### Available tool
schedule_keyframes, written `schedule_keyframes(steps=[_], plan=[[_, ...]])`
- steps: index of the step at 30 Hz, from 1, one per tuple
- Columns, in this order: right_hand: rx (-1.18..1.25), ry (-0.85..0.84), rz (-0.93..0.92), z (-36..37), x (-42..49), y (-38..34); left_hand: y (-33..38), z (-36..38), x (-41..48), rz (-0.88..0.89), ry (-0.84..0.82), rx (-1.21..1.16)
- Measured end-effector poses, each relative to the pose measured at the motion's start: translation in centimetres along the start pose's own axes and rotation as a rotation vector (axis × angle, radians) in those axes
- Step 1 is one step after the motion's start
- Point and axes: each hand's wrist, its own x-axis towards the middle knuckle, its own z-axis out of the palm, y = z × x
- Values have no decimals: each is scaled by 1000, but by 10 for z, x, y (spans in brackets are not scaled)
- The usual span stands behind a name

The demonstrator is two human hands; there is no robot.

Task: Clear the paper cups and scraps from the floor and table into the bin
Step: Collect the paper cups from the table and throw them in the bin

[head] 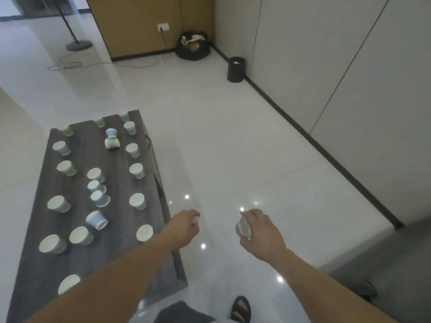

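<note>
Several pale blue and green paper cups (136,170) stand or lie tipped on the dark wooden table (116,231) at the left. My right hand (261,229) grips a paper cup (242,228) above the floor, right of the table's near corner. My left hand (186,226) hovers over that corner with fingers curled round a small white scrap (195,220). A small black bin (236,69) stands far ahead by the right wall, with something white inside.
A full black rubbish bag (193,45) sits in the far corner beside a wooden cabinet (144,24). A cable (70,64) and a stand base (78,45) lie at the far left. Glossy white floor stretches between table and bin. My sandalled foot (240,308) shows below.
</note>
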Motion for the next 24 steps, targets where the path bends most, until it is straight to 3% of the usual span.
schedule_keyframes(steps=[12,24], plan=[[-4,8,74,-74,166,88,74,-30,209,111,-10,31],[-66,-27,122,-173,413,120,134,-148,447,107,31,5]])
